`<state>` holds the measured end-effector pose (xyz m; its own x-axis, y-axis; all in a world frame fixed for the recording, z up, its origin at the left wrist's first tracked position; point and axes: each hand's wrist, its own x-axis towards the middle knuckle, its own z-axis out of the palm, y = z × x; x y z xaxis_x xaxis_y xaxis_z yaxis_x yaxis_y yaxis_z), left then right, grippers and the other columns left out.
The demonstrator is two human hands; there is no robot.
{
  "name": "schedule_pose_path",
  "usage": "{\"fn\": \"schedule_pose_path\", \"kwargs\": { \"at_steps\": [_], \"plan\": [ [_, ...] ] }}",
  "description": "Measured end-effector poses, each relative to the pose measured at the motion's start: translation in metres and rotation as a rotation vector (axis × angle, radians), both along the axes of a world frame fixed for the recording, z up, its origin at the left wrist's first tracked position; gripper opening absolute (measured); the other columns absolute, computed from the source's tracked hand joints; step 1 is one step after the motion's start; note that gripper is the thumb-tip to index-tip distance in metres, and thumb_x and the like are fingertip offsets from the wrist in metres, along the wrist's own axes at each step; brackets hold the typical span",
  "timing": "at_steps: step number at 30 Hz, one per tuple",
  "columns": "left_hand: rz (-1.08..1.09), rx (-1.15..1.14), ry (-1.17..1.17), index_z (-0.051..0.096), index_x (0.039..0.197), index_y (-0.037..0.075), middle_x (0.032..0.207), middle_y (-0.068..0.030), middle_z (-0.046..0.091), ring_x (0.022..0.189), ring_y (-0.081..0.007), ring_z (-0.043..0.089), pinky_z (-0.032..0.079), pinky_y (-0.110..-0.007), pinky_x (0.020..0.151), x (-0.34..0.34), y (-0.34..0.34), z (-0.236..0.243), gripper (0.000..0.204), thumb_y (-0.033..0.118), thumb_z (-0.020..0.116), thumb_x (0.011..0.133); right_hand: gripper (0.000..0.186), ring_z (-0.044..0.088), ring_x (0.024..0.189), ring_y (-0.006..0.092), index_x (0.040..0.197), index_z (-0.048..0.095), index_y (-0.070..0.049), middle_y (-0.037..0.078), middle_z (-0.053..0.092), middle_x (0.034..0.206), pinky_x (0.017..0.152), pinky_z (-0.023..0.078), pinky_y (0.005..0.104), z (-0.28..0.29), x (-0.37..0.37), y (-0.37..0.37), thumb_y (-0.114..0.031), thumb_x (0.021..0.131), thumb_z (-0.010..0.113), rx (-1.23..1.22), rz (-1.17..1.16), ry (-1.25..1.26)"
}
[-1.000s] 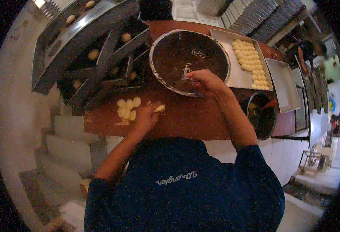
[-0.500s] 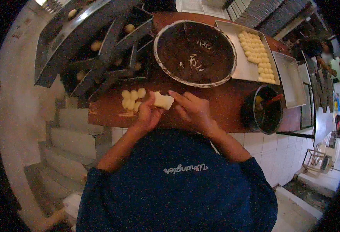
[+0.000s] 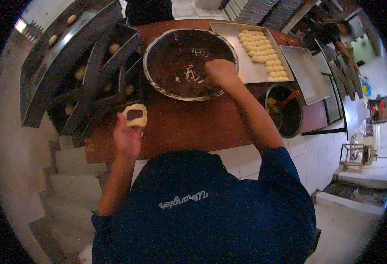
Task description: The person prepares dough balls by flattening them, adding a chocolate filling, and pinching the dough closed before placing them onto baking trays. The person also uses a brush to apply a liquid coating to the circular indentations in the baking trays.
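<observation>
On my left hand (image 3: 127,138) rests a flattened piece of pale dough (image 3: 143,113) with a dark patch of filling (image 3: 135,115) in its middle. The fingers and thumb support it from below and at its side, above the table's left part. My right hand (image 3: 221,72) is closed like a fist over the right side of a large round basin (image 3: 180,97). Dark brown filling (image 3: 169,59) with several pale streaks covers the basin's inside. Whatever the right fingers grip is hidden. The small dough balls by the left hand are mostly covered by it.
Rows of shaped dough (image 3: 261,48) lie in a metal tray (image 3: 248,72) beyond the basin, beside another tray (image 3: 305,72). A dark bucket (image 3: 292,125) holds a red-handled tool (image 3: 290,98). Stacked metal pans (image 3: 37,77) with dough balls crowd the left. A person (image 3: 330,35) works far right.
My right hand has left the dough and moved away over the basin. My left hand has moved left with the dough, which now lies open with dark filling showing. The view has shifted.
</observation>
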<state>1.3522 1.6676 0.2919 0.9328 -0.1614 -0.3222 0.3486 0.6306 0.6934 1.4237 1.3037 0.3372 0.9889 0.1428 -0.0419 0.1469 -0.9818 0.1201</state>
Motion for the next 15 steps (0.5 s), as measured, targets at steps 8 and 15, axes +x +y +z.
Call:
{"fn": "schedule_pose_path", "kwargs": {
  "at_steps": [8, 15],
  "plan": [
    [0.144, -0.309, 0.09, 0.061, 0.113, 0.004, 0.122, -0.0114, 0.064, 0.117, -0.0268, 0.061, 0.054, -0.046, 0.099, -0.007, -0.013, 0.036, 0.035, 0.036, 0.049, 0.103, 0.013, 0.067, 0.099, 0.0283, 0.095, 0.076, -0.013, 0.009, 0.072, 0.103, 0.088, 0.054, 0.0472, 0.045, -0.062, 0.065, -0.018, 0.083, 0.075, 0.854, 0.275, -0.502],
    [-0.01, -0.176, 0.081, 0.059, 0.118, -0.001, 0.12, -0.0102, 0.064, 0.112, -0.0215, 0.064, 0.056, -0.034, 0.094, -0.007, -0.018, 0.045, 0.023, 0.01, 0.055, 0.098, 0.029, 0.065, 0.103, 0.0301, 0.107, 0.072, -0.018, 0.007, 0.069, 0.108, 0.092, 0.052, 0.049, 0.045, -0.096, 0.13, -0.024, 0.079, 0.075, 0.88, 0.597, -0.618]
  ]
}}
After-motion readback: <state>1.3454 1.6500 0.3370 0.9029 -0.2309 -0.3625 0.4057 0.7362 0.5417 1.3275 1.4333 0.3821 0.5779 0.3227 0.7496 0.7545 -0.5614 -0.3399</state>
